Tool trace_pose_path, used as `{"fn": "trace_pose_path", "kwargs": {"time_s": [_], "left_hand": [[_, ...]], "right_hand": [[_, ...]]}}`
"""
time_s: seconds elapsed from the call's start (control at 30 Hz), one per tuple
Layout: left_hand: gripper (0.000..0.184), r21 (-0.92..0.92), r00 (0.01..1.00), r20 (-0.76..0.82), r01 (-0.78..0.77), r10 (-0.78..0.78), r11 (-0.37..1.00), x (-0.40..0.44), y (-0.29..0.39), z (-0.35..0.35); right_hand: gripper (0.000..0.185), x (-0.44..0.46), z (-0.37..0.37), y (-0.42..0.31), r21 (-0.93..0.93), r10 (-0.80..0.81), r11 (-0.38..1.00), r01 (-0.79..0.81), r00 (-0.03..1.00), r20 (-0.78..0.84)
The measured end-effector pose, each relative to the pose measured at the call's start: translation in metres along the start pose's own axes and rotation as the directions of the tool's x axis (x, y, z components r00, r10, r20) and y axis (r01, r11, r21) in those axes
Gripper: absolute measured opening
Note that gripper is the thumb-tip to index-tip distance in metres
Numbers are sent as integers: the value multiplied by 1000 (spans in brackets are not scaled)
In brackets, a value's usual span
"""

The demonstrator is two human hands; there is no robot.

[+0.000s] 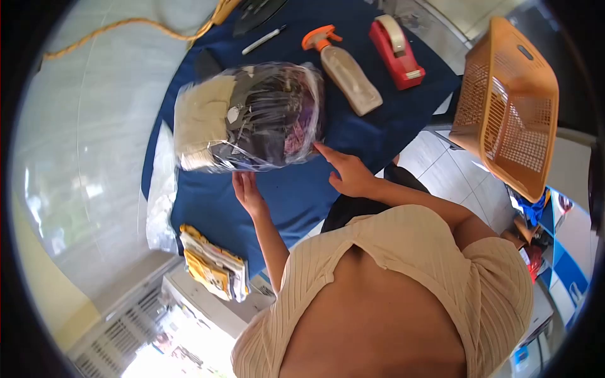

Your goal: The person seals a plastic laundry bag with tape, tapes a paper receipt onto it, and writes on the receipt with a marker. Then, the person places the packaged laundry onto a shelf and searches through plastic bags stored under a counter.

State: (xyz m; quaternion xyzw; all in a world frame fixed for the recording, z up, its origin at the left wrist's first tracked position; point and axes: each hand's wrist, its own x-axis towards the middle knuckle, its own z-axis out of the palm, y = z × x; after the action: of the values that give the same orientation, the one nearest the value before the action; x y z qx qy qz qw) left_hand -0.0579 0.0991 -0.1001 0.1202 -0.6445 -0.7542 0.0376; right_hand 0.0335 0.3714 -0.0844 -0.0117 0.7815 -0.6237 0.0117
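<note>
A bundle of folded clothes (252,120) in clear plastic wrap lies on the blue cloth-covered table (277,201). Cream, black and purple fabric shows through the shiny film. My left hand (250,195) is at the bundle's near edge, fingers stretched out, their tips against or just under the plastic. At the near right corner, my right hand (350,172) has its index finger extended to the wrap and its thumb apart. Neither hand is closed around the bundle.
Beyond the bundle are a spray bottle (350,79) with an orange head, a red tape dispenser (398,53) and a white pen (261,41). An orange plastic basket (472,94) stands at right. Folded yellow and white clothes (214,264) and clear plastic bags (162,201) lie at left.
</note>
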Motion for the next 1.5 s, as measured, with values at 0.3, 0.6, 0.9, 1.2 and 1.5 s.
{"fn": "trace_pose_path", "kwargs": {"time_s": [0.3,0.6,0.9,1.2,1.5], "left_hand": [[30,851,650,424,-524,630,-32,-102,3,75],[20,903,679,353,-428,644,-43,-93,-4,96],[15,941,760,256,-336,597,24,-95,3,112],[14,945,758,255,-327,600,12,-92,6,109],[12,936,763,250,-348,596,52,-92,2,119]], "right_hand": [[16,40,-26,-12,-590,-624,595,545,777,89],[8,72,-27,-18,-597,-632,489,636,730,260],[9,73,-23,-21,-636,-655,511,578,741,148],[18,48,-244,27,-729,-377,652,-210,744,-552],[34,47,-241,69,-89,348,863,-497,713,-608]]}}
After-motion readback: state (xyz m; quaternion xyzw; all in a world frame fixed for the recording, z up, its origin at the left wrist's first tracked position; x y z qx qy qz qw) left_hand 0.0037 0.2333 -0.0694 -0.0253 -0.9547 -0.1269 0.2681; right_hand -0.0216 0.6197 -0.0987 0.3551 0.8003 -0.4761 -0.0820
